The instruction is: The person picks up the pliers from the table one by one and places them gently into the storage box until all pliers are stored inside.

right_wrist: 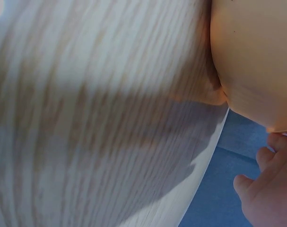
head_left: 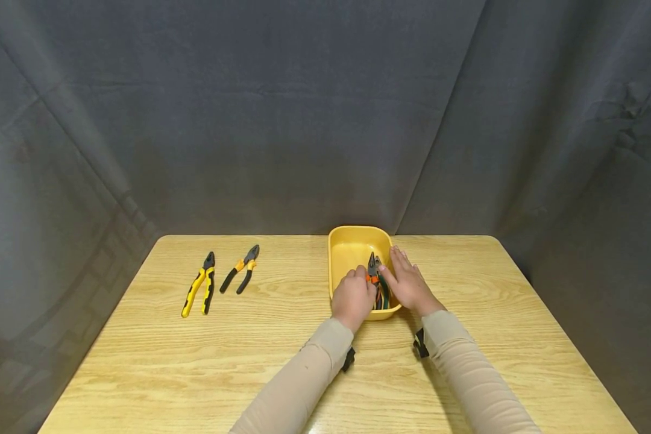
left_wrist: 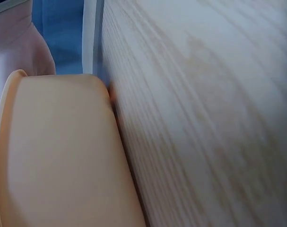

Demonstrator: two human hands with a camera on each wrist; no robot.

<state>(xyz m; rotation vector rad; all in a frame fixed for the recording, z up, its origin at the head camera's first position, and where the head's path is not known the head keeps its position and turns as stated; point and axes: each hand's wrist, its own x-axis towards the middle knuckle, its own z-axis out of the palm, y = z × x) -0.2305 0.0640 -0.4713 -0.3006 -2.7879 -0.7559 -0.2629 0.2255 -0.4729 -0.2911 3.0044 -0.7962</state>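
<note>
The yellow bin (head_left: 352, 228) stands near the table's back edge, with several pliers lying in its front right part. Over the left side of these, my left hand (head_left: 352, 296) reaches inside and grips the orange-handled pliers (head_left: 372, 265), their pointed nose facing the back. Beside them lies a green-handled tool (head_left: 384, 292), partly covered by the hands. My right hand (head_left: 409, 284) rests along the bin's right rim, fingers straight and thumb over the inside. The bin's outer wall (left_wrist: 63, 151) fills much of the left wrist view. Another wall (right_wrist: 256, 56) shows in the right wrist view.
Two more pliers lie on the table at left: a yellow-and-black pair (head_left: 199, 283) and a shorter black-and-orange pair (head_left: 241, 269). The wooden table (head_left: 195, 374) ends at a grey curtain (head_left: 249, 120) behind and at both sides.
</note>
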